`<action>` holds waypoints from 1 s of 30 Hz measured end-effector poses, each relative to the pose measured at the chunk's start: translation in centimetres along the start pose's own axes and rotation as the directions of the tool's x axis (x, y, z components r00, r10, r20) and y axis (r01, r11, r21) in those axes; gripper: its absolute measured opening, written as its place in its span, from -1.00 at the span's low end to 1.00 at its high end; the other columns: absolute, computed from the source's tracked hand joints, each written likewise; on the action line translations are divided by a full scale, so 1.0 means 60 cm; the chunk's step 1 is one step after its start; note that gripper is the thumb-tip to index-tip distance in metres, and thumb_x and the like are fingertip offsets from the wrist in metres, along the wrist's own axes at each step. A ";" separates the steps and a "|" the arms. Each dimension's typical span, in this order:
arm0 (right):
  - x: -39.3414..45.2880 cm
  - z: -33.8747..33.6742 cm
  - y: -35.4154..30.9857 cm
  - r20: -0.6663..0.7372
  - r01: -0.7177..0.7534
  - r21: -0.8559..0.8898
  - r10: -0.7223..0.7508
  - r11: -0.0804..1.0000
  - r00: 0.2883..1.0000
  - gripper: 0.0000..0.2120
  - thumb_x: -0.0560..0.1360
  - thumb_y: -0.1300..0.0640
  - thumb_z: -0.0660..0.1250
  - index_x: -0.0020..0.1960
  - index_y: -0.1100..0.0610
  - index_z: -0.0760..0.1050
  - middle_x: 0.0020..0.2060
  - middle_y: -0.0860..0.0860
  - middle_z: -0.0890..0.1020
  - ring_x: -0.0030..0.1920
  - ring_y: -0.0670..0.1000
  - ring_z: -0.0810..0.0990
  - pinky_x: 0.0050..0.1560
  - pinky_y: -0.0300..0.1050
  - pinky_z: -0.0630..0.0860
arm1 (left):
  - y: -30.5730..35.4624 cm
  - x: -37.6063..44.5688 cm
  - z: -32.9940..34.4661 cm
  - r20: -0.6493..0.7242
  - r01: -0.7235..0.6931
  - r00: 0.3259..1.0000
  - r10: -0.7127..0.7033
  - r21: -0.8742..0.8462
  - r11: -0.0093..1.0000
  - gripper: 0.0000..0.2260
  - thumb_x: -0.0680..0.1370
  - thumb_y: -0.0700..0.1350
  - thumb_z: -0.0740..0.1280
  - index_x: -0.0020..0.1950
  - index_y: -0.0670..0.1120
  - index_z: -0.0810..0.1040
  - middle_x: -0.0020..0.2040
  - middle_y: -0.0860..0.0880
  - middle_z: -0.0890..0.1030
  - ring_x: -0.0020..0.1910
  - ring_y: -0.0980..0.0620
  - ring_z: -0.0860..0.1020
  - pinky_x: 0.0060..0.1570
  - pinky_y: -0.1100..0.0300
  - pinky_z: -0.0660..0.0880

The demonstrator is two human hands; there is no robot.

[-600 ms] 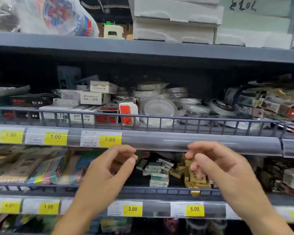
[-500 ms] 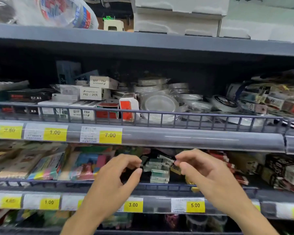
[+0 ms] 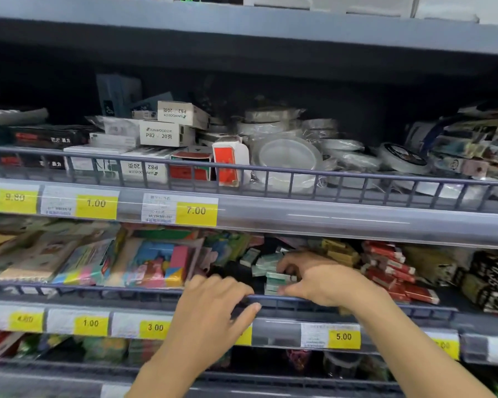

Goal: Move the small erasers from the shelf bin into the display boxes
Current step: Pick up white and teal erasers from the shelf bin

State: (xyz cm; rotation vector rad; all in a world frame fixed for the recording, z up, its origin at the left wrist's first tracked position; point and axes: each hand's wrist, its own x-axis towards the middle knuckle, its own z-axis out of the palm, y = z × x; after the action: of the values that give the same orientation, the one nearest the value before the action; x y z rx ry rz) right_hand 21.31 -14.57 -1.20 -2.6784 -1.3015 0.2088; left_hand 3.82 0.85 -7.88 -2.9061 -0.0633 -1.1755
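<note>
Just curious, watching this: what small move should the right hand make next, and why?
Probably close the fingers round a few of the small erasers and lift them over the rail. The right hand is already in among the pile, though whether it grips any yet is unclear; the left hand rests its fingers on the rail.

shelving point(image 3: 357, 222): grey metal tiers | rails: wire | price tags point(image 3: 196, 214): yellow
</note>
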 end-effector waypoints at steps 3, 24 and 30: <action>0.012 -0.002 0.004 0.022 0.036 -0.027 -0.036 0.999 0.999 -0.57 0.45 -0.11 0.47 0.27 -0.12 0.45 0.18 -0.08 0.52 0.02 -0.05 0.50 0.07 -0.18 0.48 | -0.002 -0.002 0.006 -0.030 -0.019 0.999 0.019 0.008 1.000 -0.71 0.59 0.21 0.20 -0.03 0.12 0.66 -0.23 0.20 0.61 -0.27 0.09 0.58 -0.23 0.10 0.49; -0.084 -0.020 -0.025 -0.332 0.408 0.290 -0.309 0.865 0.891 -0.79 0.48 -0.10 0.35 0.11 -0.28 0.58 0.03 -0.35 0.63 0.05 -0.19 0.62 0.01 -0.25 0.53 | 0.009 0.033 -0.047 0.300 0.436 0.900 -0.317 -0.605 0.666 -0.43 0.38 0.55 0.28 0.29 0.33 0.35 0.16 0.35 0.54 0.15 0.28 0.52 0.06 0.13 0.57; -0.093 -0.008 -0.058 -0.346 0.603 0.225 -0.515 0.765 0.784 -0.69 0.52 0.18 0.41 0.23 -0.05 0.62 0.07 -0.18 0.55 0.10 -0.04 0.56 0.10 -0.08 0.52 | 0.015 0.062 -0.091 0.559 0.494 0.825 -0.077 -0.649 0.578 -0.69 0.45 0.38 0.35 0.12 0.31 0.54 0.06 0.28 0.67 0.01 0.31 0.63 0.06 0.15 0.57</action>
State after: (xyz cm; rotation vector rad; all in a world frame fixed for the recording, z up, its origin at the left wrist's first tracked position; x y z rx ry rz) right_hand 15.32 -16.89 0.31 -1.8536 -1.7302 -0.0172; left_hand 2.73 -0.01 -1.33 -4.0720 -0.0577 -0.4783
